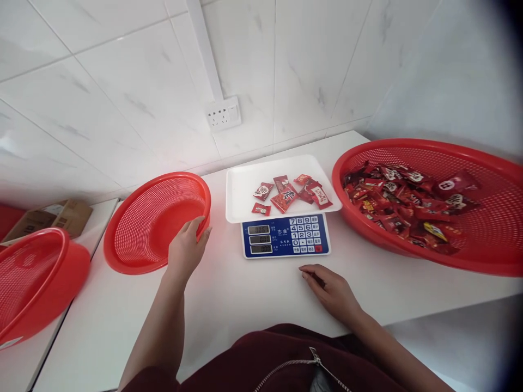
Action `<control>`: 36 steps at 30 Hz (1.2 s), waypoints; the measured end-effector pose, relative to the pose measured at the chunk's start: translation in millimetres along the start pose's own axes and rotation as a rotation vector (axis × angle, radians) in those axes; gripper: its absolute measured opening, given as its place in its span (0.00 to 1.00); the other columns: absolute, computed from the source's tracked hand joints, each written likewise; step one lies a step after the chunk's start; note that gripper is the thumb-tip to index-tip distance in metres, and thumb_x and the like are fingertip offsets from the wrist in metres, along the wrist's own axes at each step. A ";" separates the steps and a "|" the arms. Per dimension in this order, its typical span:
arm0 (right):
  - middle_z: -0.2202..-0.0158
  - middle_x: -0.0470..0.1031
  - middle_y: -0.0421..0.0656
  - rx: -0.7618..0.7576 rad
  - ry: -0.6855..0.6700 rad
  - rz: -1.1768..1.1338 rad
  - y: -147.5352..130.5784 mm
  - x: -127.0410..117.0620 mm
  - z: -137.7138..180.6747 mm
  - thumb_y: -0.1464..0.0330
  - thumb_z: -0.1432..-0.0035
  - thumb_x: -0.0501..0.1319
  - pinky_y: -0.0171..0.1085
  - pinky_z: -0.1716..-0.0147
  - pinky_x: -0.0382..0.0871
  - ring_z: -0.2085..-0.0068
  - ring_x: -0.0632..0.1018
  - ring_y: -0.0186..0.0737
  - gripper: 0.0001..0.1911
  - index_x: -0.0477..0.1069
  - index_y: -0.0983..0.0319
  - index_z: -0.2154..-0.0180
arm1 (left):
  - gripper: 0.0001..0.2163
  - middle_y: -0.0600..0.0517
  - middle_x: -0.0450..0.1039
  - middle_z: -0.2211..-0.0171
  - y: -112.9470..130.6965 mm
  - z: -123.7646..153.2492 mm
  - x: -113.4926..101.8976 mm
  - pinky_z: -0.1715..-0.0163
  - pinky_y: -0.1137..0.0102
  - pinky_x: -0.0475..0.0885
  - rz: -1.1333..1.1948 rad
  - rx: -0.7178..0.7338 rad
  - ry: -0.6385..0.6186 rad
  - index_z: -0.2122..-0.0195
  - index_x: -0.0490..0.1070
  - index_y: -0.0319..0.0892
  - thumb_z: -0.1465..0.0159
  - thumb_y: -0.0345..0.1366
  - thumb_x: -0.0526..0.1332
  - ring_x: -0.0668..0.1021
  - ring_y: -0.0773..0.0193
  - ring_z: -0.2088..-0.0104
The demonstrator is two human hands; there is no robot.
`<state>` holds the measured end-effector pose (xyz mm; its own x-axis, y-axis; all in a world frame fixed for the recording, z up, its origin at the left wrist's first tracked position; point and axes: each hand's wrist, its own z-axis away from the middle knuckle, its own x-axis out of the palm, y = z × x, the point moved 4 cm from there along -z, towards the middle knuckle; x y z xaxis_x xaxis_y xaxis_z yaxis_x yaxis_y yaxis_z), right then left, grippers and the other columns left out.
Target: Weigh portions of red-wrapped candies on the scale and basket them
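The empty red basket [143, 228] was gripped at its rim by the left hand [186, 250], just left of the scale [286, 237]. The right hand [330, 288] was rested on the table [245, 310], half open, nothing held. If the basket were swung wide, the scale's sweets [286, 196] could be knocked off.

Left hand [186, 247] grips empty basket [155, 220] rim; right hand [330, 291] rests on counter [245, 305].
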<state>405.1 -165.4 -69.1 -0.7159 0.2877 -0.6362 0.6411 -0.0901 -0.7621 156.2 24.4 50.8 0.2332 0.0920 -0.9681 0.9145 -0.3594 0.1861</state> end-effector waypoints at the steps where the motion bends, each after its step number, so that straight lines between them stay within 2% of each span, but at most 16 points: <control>1: 0.64 0.78 0.42 -0.001 0.002 -0.003 0.0 0.1 1.0 0.65 0.42 0.52 0.39 0.65 0.74 0.64 0.78 0.41 0.11 0.71 0.56 0.62 | 0.19 0.46 0.70 0.52 0.8 -0.9 0.9 0.67 0.65 0.71 -0.005 0.001 0.002 0.47 0.63 0.44 0.35 0.46 0.47 0.74 0.54 0.55; 3: 0.64 0.78 0.42 -0.007 0.008 -0.011 -0.6 -0.9 2.8 0.65 0.41 0.52 0.38 0.64 0.73 0.64 0.78 0.40 0.10 0.71 0.57 0.62 | 0.19 0.44 0.69 0.50 4.1 -2.5 1.9 0.63 0.63 0.71 -0.024 0.035 0.045 0.47 0.63 0.43 0.35 0.45 0.48 0.72 0.51 0.52; 5: 0.64 0.78 0.42 -0.031 0.025 -0.018 -3.0 -5.3 1.7 0.66 0.41 0.52 0.37 0.65 0.73 0.65 0.78 0.39 0.10 0.71 0.57 0.62 | 0.18 0.42 0.66 0.47 11.9 -4.3 2.2 0.55 0.59 0.68 -0.033 0.113 0.142 0.48 0.64 0.41 0.35 0.43 0.49 0.68 0.49 0.47; 8: 0.66 0.77 0.43 -0.109 0.112 0.004 -12.4 -22.0 -9.9 0.67 0.40 0.52 0.35 0.71 0.72 0.68 0.77 0.37 0.10 0.70 0.58 0.62 | 0.16 0.43 0.67 0.48 36.3 -8.3 6.7 0.48 0.59 0.63 0.056 0.276 0.220 0.50 0.66 0.40 0.36 0.40 0.52 0.66 0.52 0.46; 12: 0.66 0.76 0.44 -0.204 0.296 0.056 -33.2 -50.9 -35.9 0.67 0.40 0.52 0.34 0.73 0.71 0.68 0.76 0.37 0.09 0.70 0.59 0.62 | 0.13 0.48 0.72 0.53 86.0 -20.7 21.1 0.51 0.65 0.66 0.211 0.468 0.098 0.52 0.67 0.42 0.36 0.39 0.53 0.70 0.58 0.51; 15: 0.66 0.76 0.44 -0.251 0.333 0.052 -46.2 -58.1 -45.3 0.68 0.40 0.52 0.34 0.71 0.71 0.66 0.76 0.38 0.08 0.69 0.59 0.62 | 0.13 0.48 0.73 0.54 115.0 -36.5 32.1 0.53 0.65 0.67 0.202 0.512 -0.024 0.51 0.67 0.41 0.36 0.34 0.52 0.70 0.58 0.52; 18: 0.65 0.76 0.44 -0.298 0.275 0.030 -48.2 -52.4 -39.7 0.69 0.39 0.52 0.34 0.71 0.71 0.65 0.77 0.38 0.09 0.69 0.59 0.61 | 0.13 0.47 0.73 0.56 126.7 -51.0 37.7 0.53 0.64 0.67 0.175 0.527 -0.117 0.52 0.67 0.40 0.38 0.29 0.53 0.70 0.56 0.52; 21: 0.65 0.76 0.44 -0.267 0.227 0.022 -38.1 -46.1 -27.1 0.69 0.39 0.52 0.33 0.73 0.71 0.66 0.77 0.37 0.09 0.69 0.59 0.61 | 0.10 0.48 0.72 0.59 125.7 -54.0 32.6 0.58 0.65 0.68 0.232 0.471 -0.134 0.59 0.70 0.42 0.40 0.28 0.54 0.71 0.57 0.56; 23: 0.65 0.76 0.44 -0.196 0.226 0.006 -30.1 -45.3 -18.6 0.67 0.40 0.53 0.33 0.74 0.70 0.67 0.77 0.37 0.08 0.69 0.58 0.61 | 0.07 0.49 0.70 0.61 126.1 -42.7 24.0 0.61 0.68 0.69 0.352 0.427 -0.107 0.62 0.69 0.43 0.40 0.28 0.55 0.73 0.61 0.60; 25: 0.64 0.76 0.44 -0.138 0.217 -0.075 -27.0 -46.3 -11.1 0.66 0.40 0.54 0.33 0.74 0.71 0.68 0.76 0.36 0.10 0.68 0.58 0.57 | 0.05 0.51 0.69 0.62 134.7 -17.7 16.6 0.62 0.70 0.69 0.512 0.494 -0.116 0.64 0.69 0.44 0.40 0.30 0.57 0.73 0.64 0.62; 27: 0.61 0.75 0.45 -0.135 0.155 -0.225 -31.6 -47.1 -5.1 0.63 0.40 0.54 0.34 0.72 0.72 0.69 0.76 0.36 0.16 0.63 0.58 0.50 | 0.03 0.52 0.70 0.64 151.2 18.4 15.7 0.60 0.72 0.68 0.642 0.681 -0.223 0.64 0.68 0.44 0.40 0.33 0.58 0.73 0.65 0.61; 29: 0.61 0.75 0.45 -0.147 0.028 -0.331 -41.5 -45.9 -1.0 0.61 0.40 0.53 0.34 0.69 0.73 0.68 0.76 0.36 0.19 0.60 0.58 0.47 | 0.03 0.51 0.71 0.64 166.1 55.4 23.7 0.61 0.72 0.68 0.683 0.835 -0.390 0.64 0.66 0.43 0.39 0.34 0.58 0.73 0.65 0.61; 31: 0.63 0.76 0.44 -0.101 -0.131 -0.327 -49.7 -42.0 1.9 0.61 0.40 0.52 0.34 0.68 0.72 0.66 0.77 0.36 0.16 0.64 0.58 0.51 | 0.05 0.50 0.72 0.63 171.2 80.5 37.1 0.62 0.72 0.69 0.676 0.822 -0.493 0.65 0.65 0.42 0.40 0.35 0.59 0.73 0.64 0.62; 33: 0.66 0.76 0.41 -0.027 -0.284 -0.283 -52.8 -36.7 4.9 0.62 0.39 0.51 0.33 0.68 0.71 0.67 0.76 0.36 0.13 0.67 0.58 0.55 | 0.09 0.51 0.72 0.63 167.2 92.3 50.6 0.64 0.72 0.69 0.663 0.733 -0.539 0.62 0.64 0.42 0.42 0.36 0.61 0.74 0.64 0.64; 35: 0.69 0.76 0.39 0.016 -0.379 -0.246 -50.7 -34.0 7.3 0.62 0.38 0.50 0.33 0.70 0.71 0.70 0.76 0.35 0.13 0.68 0.57 0.56 | 0.13 0.51 0.72 0.64 157.6 94.3 58.5 0.67 0.72 0.70 0.646 0.667 -0.523 0.58 0.64 0.43 0.42 0.39 0.62 0.74 0.65 0.66; 36: 0.71 0.76 0.38 0.020 -0.382 -0.221 -47.7 -35.5 7.7 0.62 0.38 0.50 0.34 0.70 0.71 0.71 0.76 0.35 0.13 0.68 0.57 0.56 | 0.14 0.51 0.72 0.64 151.9 92.8 59.5 0.67 0.72 0.70 0.637 0.652 -0.490 0.57 0.64 0.43 0.42 0.40 0.62 0.75 0.65 0.66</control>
<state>397.9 -178.6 -11.1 -0.8885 -0.0705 -0.4535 0.4584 -0.0855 -0.8846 278.3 -110.9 5.9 0.3175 -0.6269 -0.7115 0.2783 -0.6557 0.7019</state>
